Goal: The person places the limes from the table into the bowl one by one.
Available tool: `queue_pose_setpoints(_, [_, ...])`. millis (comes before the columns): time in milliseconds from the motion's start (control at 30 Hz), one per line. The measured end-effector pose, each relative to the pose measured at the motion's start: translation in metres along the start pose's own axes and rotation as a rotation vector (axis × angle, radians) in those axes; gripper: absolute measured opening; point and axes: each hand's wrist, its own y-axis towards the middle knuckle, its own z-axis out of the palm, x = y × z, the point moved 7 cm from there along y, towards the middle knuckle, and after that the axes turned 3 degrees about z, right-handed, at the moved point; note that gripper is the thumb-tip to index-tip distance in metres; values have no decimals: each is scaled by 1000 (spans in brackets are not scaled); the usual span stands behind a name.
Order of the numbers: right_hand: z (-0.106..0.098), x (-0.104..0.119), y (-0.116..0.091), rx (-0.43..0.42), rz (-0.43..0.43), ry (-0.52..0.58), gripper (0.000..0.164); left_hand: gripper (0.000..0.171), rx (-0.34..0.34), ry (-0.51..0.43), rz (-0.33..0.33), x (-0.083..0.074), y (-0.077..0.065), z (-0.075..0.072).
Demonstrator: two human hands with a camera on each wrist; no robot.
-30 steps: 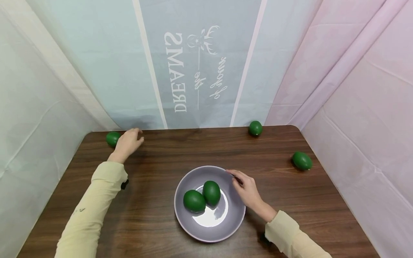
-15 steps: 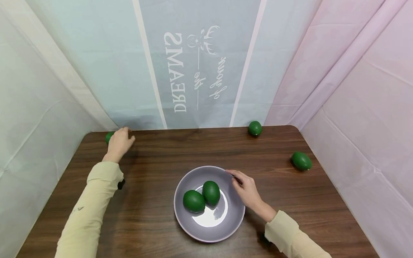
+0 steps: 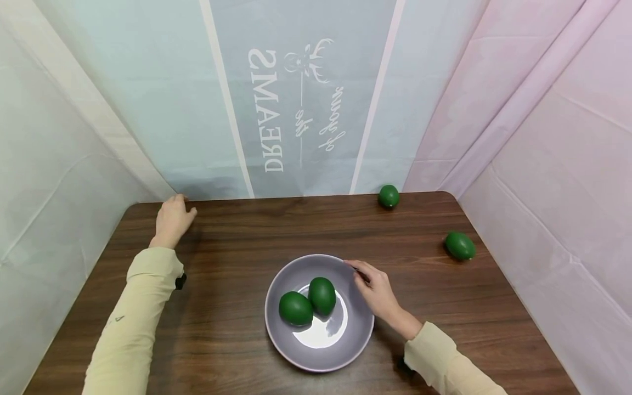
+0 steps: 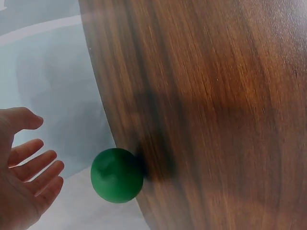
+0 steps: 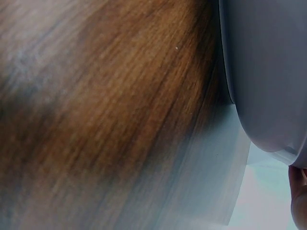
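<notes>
Fruit [image 4: 117,176], deep green, round in outline, smooth, softly shaded

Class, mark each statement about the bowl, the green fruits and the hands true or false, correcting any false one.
1. The bowl holds two green fruits. True.
2. The left hand grips a fruit. False: the left wrist view shows a gap between it and the nearest fruit.
3. The right hand touches the bowl. True.
4. The bowl is bright orange. False: it is greyish purple.
5. Another fruit lies on the table, right of the bowl. True.
</notes>
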Motion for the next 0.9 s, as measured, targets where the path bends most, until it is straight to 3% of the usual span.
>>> queue_pose_setpoints(300, [1,-2,0,5,-7,0,32,48,-20,-34,-61,14,-1,-1])
queue_pose_setpoints(900, [1,-1,2,9,-14,-1,32,67,41,-128,-158,45,-3,13])
